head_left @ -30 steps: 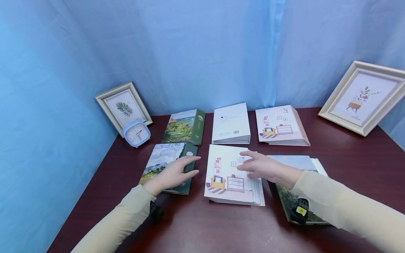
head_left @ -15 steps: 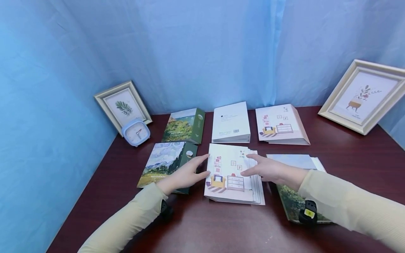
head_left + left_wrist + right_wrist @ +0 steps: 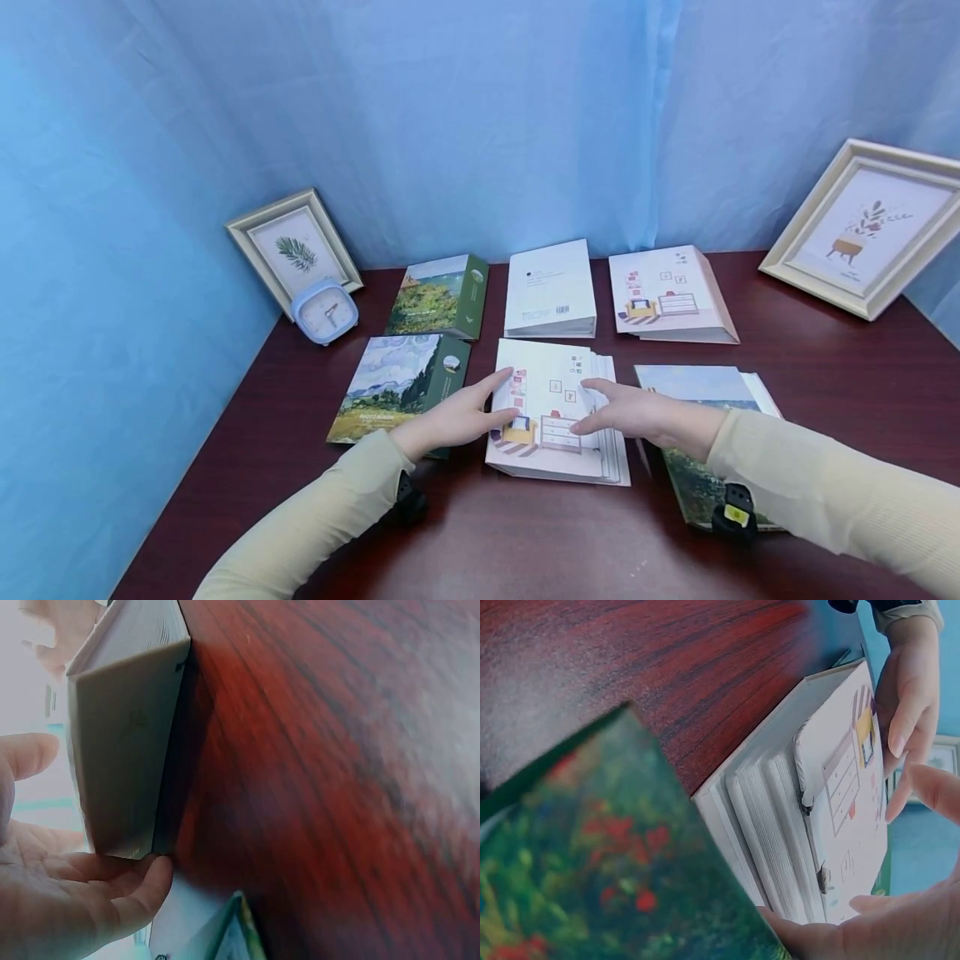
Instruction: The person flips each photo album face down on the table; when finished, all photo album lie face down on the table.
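Closing in on the white photo album from both sides

I am bracketing the white photo album [image 3: 551, 412] lying flat at the front middle of the table [image 3: 525, 542]: my left hand [image 3: 457, 417] is resting straight fingers along its left edge, my right hand [image 3: 633, 412] is laying relaxed fingers on its cover by the page side, neither one curled round it yet. Taking hold, I judge, is calling for thumbs under both edges, since the thick leaves are fanning loose on the right. No container is showing here, only closed albums: the green landscape album [image 3: 397, 387] just beside my left hand, another painted album [image 3: 697, 433] under my right forearm.
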A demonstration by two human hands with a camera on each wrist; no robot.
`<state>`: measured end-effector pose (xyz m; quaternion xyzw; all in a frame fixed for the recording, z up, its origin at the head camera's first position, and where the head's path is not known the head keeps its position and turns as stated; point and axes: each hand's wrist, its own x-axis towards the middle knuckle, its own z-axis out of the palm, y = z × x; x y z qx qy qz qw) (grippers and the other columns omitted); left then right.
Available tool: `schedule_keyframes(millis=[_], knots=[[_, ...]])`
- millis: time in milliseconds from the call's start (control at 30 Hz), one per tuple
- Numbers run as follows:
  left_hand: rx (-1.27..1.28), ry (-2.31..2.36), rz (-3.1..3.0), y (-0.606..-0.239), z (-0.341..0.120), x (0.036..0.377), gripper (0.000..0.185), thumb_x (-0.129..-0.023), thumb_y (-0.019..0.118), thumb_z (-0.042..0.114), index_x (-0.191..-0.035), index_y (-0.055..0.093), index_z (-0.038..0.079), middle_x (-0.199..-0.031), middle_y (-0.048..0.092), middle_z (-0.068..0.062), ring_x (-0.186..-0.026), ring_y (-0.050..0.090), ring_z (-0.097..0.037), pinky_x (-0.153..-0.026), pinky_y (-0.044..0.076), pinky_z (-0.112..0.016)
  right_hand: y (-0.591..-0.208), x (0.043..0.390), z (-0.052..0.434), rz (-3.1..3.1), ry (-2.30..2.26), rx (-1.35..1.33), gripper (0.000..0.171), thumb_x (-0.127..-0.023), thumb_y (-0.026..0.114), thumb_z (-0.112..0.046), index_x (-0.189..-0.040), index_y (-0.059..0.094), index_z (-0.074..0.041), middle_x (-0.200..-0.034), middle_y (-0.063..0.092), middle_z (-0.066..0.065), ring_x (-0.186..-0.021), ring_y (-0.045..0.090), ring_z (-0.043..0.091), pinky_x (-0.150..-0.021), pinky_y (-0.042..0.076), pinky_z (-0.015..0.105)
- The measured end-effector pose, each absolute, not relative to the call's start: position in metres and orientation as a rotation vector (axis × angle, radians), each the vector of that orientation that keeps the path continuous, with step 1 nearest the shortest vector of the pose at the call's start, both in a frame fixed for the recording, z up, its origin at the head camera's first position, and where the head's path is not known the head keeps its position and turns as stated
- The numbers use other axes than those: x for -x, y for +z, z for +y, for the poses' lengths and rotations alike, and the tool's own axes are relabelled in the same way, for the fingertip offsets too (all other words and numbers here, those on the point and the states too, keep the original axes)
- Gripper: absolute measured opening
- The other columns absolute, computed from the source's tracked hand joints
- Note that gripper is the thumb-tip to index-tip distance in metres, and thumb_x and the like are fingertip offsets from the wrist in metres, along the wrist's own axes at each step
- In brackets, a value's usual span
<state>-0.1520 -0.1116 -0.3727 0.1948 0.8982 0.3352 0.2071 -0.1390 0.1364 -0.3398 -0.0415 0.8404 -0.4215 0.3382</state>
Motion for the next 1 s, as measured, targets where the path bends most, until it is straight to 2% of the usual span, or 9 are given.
schedule_keyframes(millis=[300, 400, 633, 867, 1000], knots=[[-0.519, 0.977, 2.513, -0.373, -0.109, 0.148, 0.066, -0.096, 0.054, 0.032, -0.151, 0.024, 0.013, -0.153, 0.033, -0.010, -0.138, 0.035, -0.026, -0.111, 0.032, -0.045, -0.339, 0.139, 0.136, 2.164, -1.110, 0.082, 0.085, -0.086, 0.067, -0.023, -0.151, 0.016, -0.001, -0.152, 0.011, 0.031, -0.138, 0.018, 0.049, -0.104, 0.030, 0.062], [-0.539, 0.997, 2.518, -0.374, -0.108, 0.146, 0.065, -0.096, 0.055, 0.030, -0.151, 0.026, 0.011, -0.152, 0.033, -0.011, -0.138, 0.035, -0.027, -0.111, 0.032, -0.045, -0.339, 0.140, 0.136, 2.164, -1.113, 0.076, 0.086, -0.086, 0.067, -0.023, -0.151, 0.016, -0.002, -0.152, 0.010, 0.031, -0.138, 0.017, 0.049, -0.103, 0.031, 0.064], [-0.517, 1.022, 2.524, -0.379, -0.107, 0.144, 0.064, -0.096, 0.055, 0.032, -0.151, 0.025, 0.017, -0.151, 0.036, -0.010, -0.137, 0.038, -0.025, -0.110, 0.034, -0.045, -0.339, 0.141, 0.135, 2.158, -1.131, 0.073, 0.085, -0.085, 0.068, -0.023, -0.151, 0.017, -0.003, -0.153, 0.010, 0.030, -0.138, 0.017, 0.049, -0.102, 0.032, 0.065], [-0.525, 1.094, 2.514, -0.380, -0.105, 0.139, 0.064, -0.096, 0.055, 0.030, -0.151, 0.026, 0.016, -0.146, 0.042, -0.014, -0.130, 0.045, -0.027, -0.105, 0.038, -0.046, -0.339, 0.142, 0.131, 2.154, -1.140, 0.079, 0.085, -0.085, 0.068, -0.023, -0.151, 0.018, -0.003, -0.153, 0.012, 0.029, -0.138, 0.018, 0.048, -0.103, 0.031, 0.064], [-0.519, 1.164, 2.509, -0.379, -0.105, 0.139, 0.063, -0.097, 0.054, 0.029, -0.151, 0.025, 0.017, -0.147, 0.040, -0.014, -0.129, 0.046, -0.026, -0.105, 0.038, -0.045, -0.339, 0.144, 0.129, 2.144, -1.155, 0.079, 0.085, -0.086, 0.068, -0.023, -0.151, 0.017, -0.004, -0.153, 0.013, 0.028, -0.139, 0.019, 0.046, -0.104, 0.030, 0.063]])
